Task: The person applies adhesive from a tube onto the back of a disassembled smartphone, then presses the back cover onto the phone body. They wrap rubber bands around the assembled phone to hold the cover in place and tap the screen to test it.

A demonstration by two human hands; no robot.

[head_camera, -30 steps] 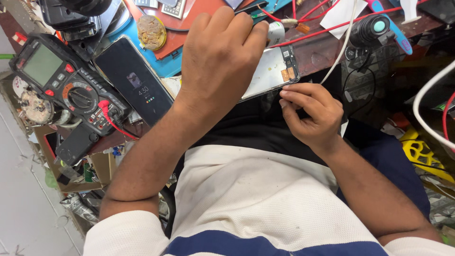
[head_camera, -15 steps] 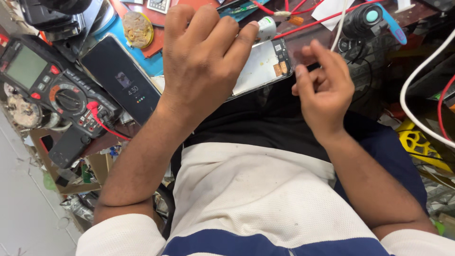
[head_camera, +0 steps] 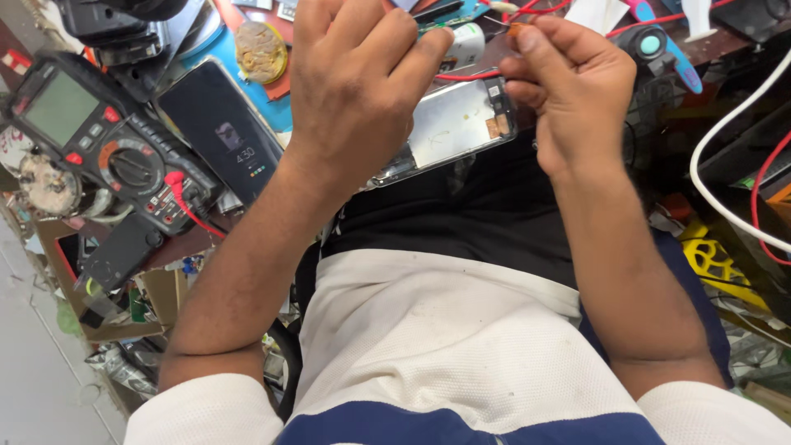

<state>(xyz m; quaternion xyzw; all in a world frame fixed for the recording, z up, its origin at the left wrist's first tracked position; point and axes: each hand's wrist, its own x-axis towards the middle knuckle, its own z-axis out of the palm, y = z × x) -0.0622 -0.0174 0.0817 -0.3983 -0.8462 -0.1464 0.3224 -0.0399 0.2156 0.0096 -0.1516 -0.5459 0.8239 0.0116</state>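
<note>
My left hand (head_camera: 354,82) grips a phone screen panel (head_camera: 453,128), its pale metal back facing up and an orange flex strip at its right end. My right hand (head_camera: 568,91) is raised beside the panel's right end, fingers pinched on something small and orange near the fingertips; I cannot tell what it is. A red wire (head_camera: 465,76) runs between the two hands. Both hands are over the cluttered workbench, above my lap.
A black and red multimeter (head_camera: 91,136) with a red lead lies at the left. Beside it is a dark smartphone (head_camera: 222,140) with a lit screen. A white cable (head_camera: 725,181) and a red cable curve at the right. A blue-handled tool (head_camera: 659,49) lies at the top right.
My right hand rose from below the panel's right end to its upper right and pinched shut. The view has shifted, so the panel and left hand sit slightly higher.
</note>
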